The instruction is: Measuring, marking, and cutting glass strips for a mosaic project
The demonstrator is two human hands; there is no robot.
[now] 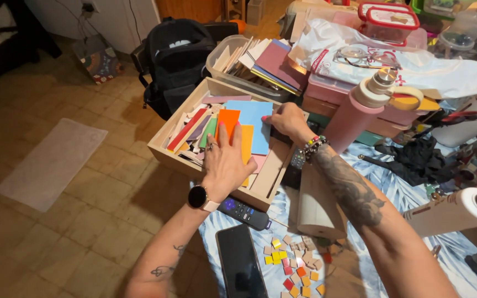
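**Hands on coloured sheets in wooden tray**

Nearest the lens, at 6 o'clock, a dark phone (pixel 241 265) lies flat on the patterned tablecloth (pixel 415 187), with small coloured tile pieces (pixel 296 265) scattered just to its right and a black remote (pixel 244 212) just above it.

The work in hand sits at frame centre: a shallow wooden tray (pixel 167 149) holding flat coloured sheets. The left hand (pixel 224 160) lies palm down, fingers spread and fully open, pressing on an orange sheet (pixel 229 118); it grips nothing. The right hand (pixel 285 120), at 1 o'clock from the left, rests at the right edge of a light blue sheet (pixel 252 118), fingers curled down; whether it pinches the sheet I cannot tell.

Judgement: the sheets look thin, stiff and light, possibly glass, so likely smooth, brittle and sharp-edged. Best lifted by a free edge, not a corner.

At 3 o'clock from the tray stands a pink bottle (pixel 354 113). At 12 o'clock, a clear bin (pixel 219 58) of further sheets. At 10 o'clock, a black backpack (pixel 178 60) on a chair.
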